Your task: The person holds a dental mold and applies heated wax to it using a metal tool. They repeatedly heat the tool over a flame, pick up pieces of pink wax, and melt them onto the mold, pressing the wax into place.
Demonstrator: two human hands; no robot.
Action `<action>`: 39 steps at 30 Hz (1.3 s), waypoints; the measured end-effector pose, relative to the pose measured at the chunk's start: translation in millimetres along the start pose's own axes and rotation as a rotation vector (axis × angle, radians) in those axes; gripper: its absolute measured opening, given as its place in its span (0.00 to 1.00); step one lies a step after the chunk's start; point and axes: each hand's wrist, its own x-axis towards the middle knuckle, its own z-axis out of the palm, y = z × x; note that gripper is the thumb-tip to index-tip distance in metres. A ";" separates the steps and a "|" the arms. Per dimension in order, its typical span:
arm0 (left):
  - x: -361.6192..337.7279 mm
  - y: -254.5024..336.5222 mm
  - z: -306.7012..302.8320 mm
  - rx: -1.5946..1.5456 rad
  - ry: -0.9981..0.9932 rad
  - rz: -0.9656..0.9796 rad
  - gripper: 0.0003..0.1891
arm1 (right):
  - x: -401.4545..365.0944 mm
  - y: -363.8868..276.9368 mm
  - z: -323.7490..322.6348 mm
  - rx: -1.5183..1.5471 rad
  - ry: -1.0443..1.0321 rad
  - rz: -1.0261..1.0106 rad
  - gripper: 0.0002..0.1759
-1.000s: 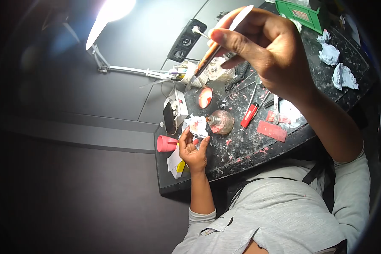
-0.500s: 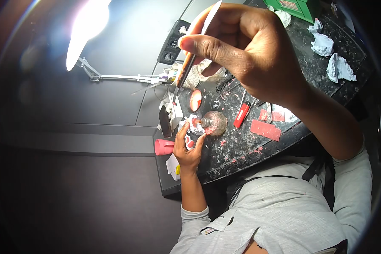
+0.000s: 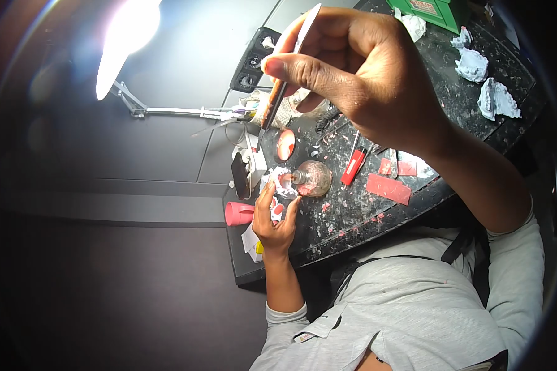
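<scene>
Your right hand [image 3: 365, 80] is raised close to the camera at the view's one o'clock. Its grip is clenched on a thin metal tool [image 3: 280, 89], whose point slants down toward seven o'clock. Your left hand [image 3: 273, 219] sits low at the near edge of the dark counter [image 3: 353, 216], grip closed around a white plaster cast [image 3: 282, 180] smeared with pink, held at that hand's twelve o'clock. At the cast's three o'clock, touching it or very nearly, stands a round glass flask [image 3: 315, 178]; what is inside it cannot be told. At the cast's twelve o'clock a small round dish [image 3: 285, 144] holds pink-red material. A pink cup [image 3: 236, 213] lies on its side at your left hand's nine o'clock, its inside not visible. At the flask's two o'clock lies a red lighter [image 3: 353, 167], and at its three o'clock lie flat pink slabs [image 3: 388, 188] among pink crumbs. A green box [image 3: 430, 9] sits at the counter's far edge, its inside out of sight. Two pale casts [image 3: 495, 99] lie well apart at the flask's two o'clock.
</scene>
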 end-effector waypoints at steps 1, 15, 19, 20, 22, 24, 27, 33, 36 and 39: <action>0.6 1.5 -0.9 0.016 0.008 0.021 0.30 | 2.3 1.5 -0.6 0.094 -0.034 0.081 0.13; -51.9 -16.0 -15.6 -0.738 0.306 -0.742 0.23 | -8.1 28.0 23.5 0.033 -0.073 0.128 0.06; -52.1 -0.9 -27.8 -0.902 0.296 -0.735 0.21 | -26.0 60.6 50.7 0.039 -0.141 0.088 0.07; -53.0 2.0 -29.1 -0.978 0.298 -0.698 0.21 | -30.6 64.5 55.0 0.012 -0.162 0.047 0.06; -59.2 6.3 -30.6 -1.000 0.330 -0.690 0.22 | -36.5 67.2 57.7 -0.023 -0.210 0.058 0.05; -60.0 16.7 -34.8 -1.130 0.312 -0.702 0.25 | -36.8 70.1 61.2 -0.003 -0.195 0.081 0.04; -61.1 32.0 -39.9 -1.188 0.349 -0.670 0.31 | -32.0 65.9 57.9 0.060 -0.167 0.194 0.04; -59.9 62.0 -67.9 -1.427 0.324 -0.599 0.41 | -14.6 72.6 39.9 -0.053 -0.079 0.180 0.06; -68.3 68.8 -77.9 -1.478 0.300 -0.587 0.44 | -11.9 72.4 38.5 -0.069 -0.080 0.177 0.06; -68.2 77.2 -86.1 -1.510 0.291 -0.581 0.48 | -12.6 73.2 40.0 -0.059 -0.063 0.201 0.07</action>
